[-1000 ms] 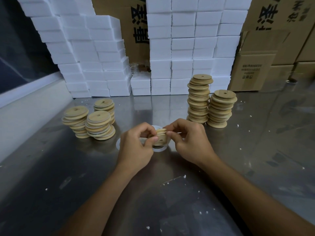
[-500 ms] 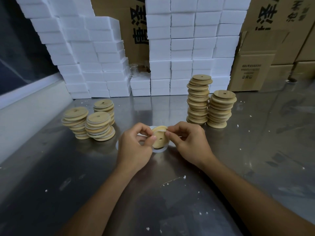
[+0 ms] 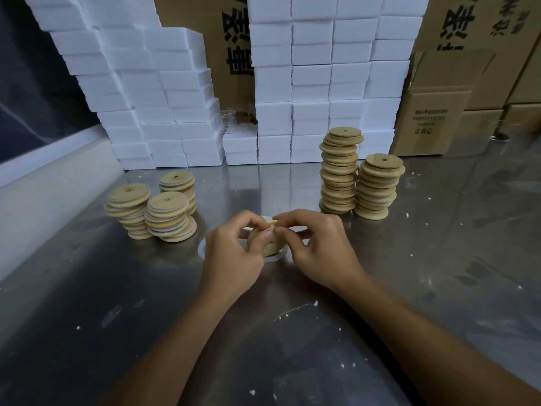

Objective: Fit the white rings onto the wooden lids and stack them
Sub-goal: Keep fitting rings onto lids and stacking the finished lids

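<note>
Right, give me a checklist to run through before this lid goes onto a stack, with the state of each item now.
1. Lid held: ok. The left hand and right hand both grip the wooden lid, tilted above the metal table.
2. White ring fully seated: cannot tell; the fingers cover most of the rim.
3. Spare rings: ok. White rings on the table lie under the hands.
4. Finished stacks on the left fit to receive it: not ok, they lean, lids offset.
5. Bare lids on the right: ok, two stacks remain.
</note>
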The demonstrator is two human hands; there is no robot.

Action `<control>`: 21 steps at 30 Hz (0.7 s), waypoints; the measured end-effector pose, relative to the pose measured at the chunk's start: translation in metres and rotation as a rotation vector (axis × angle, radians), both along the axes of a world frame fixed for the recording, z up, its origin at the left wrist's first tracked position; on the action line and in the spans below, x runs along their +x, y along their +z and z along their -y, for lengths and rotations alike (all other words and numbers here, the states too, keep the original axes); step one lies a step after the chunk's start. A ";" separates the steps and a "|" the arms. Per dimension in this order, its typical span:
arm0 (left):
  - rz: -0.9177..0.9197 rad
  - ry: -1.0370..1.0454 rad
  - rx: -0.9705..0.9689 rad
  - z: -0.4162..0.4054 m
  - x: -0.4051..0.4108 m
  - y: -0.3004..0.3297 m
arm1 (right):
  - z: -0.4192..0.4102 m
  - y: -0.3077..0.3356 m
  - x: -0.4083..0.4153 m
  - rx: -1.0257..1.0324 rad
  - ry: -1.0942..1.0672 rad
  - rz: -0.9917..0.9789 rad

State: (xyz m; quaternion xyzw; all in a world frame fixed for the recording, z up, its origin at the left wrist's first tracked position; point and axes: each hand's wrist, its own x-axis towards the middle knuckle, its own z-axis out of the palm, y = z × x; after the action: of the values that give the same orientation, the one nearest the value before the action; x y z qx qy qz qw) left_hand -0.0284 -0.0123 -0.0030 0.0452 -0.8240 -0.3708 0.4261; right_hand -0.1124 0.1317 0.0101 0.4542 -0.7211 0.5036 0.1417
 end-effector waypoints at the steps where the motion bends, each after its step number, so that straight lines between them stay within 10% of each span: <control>1: -0.002 0.003 -0.006 0.000 0.000 0.000 | 0.000 0.000 0.000 -0.008 0.000 0.026; 21: 0.092 0.002 0.314 0.003 0.002 0.004 | 0.000 -0.005 -0.008 0.036 -0.025 0.223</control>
State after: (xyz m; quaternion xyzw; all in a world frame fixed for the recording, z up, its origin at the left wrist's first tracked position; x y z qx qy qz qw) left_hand -0.0266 -0.0156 0.0008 0.1293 -0.7745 -0.4921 0.3759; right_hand -0.1203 0.1316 0.0046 0.3891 -0.7468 0.5361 0.0587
